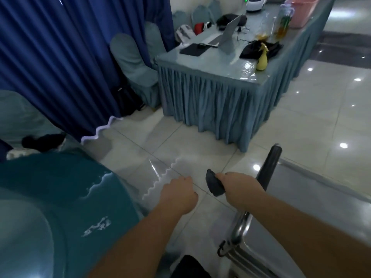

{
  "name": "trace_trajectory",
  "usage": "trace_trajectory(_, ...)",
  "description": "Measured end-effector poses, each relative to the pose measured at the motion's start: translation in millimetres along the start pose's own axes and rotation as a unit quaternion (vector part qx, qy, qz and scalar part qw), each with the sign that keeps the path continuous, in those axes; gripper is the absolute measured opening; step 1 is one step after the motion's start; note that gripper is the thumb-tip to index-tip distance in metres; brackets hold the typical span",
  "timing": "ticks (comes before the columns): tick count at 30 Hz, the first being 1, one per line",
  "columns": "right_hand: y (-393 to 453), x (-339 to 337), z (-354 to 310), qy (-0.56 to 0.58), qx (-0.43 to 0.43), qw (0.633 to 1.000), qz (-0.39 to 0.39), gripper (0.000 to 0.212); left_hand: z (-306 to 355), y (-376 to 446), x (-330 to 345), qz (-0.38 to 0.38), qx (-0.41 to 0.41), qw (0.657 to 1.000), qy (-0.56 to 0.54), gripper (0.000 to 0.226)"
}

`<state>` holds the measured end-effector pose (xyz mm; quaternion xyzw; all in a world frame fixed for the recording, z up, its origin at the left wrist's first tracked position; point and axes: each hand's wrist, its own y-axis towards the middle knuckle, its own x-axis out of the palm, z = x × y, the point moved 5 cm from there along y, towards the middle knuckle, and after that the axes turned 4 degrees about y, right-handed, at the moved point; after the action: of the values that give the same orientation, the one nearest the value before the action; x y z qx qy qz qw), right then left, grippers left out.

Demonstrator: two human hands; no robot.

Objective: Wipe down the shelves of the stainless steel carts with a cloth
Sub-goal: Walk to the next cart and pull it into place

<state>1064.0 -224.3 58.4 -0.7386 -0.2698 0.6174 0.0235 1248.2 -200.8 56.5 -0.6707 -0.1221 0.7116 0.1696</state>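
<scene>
Head view: glossy tiled floor (313, 125), skirted table (216, 101), blue curtain (66, 57).

No readable text anywhere; label on the clear plastic bottle (283, 25) on the skirted blue-grey table (210, 93) too blurred.
</scene>
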Motion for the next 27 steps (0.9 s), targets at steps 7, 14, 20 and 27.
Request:
trace_trajectory(7,50.6,-14.2,64.7,0.064,0.104,0.992,0.032,0.049,36.7,99.9,-34.0,-0.023,0.063,0.997,0.024,0.050)
trace_trajectory(14,125.3,-16.5,129.5,0.085,0.246,0.965,0.007,0.043,60.7,258.5,-36.0,-0.093,0.191,0.975,0.072,0.053)
trace_trajectory(20,185.5,-36.2,139.0,0.116,0.359,0.925,-0.048,0.050,58.5,360.7,-62.9,-0.129,0.276,0.944,0.124,0.042)
trace_trajectory(27,234.5,-67.8,146.8,0.116,0.389,0.913,-0.035,0.045,55.6,417.7,-101.1,-0.123,0.323,0.928,0.140,0.044)
